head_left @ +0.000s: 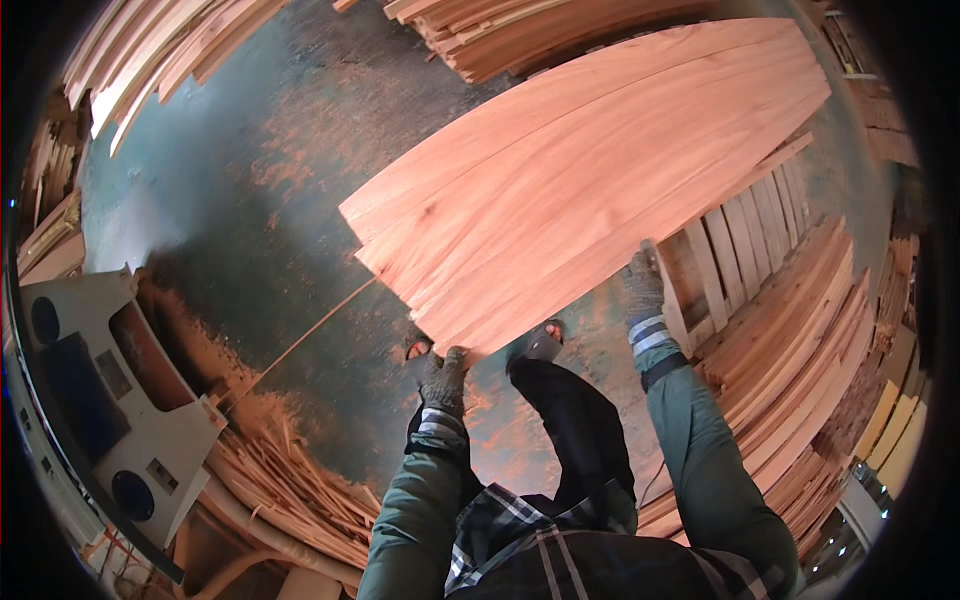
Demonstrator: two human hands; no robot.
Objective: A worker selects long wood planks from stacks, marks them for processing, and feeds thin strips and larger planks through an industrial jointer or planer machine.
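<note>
A broad layer of reddish wooden planks (590, 170) lies side by side in front of me, running from the near left to the far right, their left ends stepped. My left hand (443, 382), in a grey knit glove, is closed on the near left corner of the closest plank, thumb on top and fingers mostly hidden below. Further right, my gloved right hand (643, 285) is closed at that plank's near long edge, its fingers partly hidden. Both forearms wear green sleeves with dark bands and striped cuffs.
Beside my right arm lie a slatted wooden pallet (735, 245) and long stacked boards (790, 340). More boards (560, 35) are stacked beyond the planks. At left stands a pale machine (110, 390), with sawdust and thin offcut strips (290, 480) near it. A thin strip (310, 335) reaches from it toward the planks.
</note>
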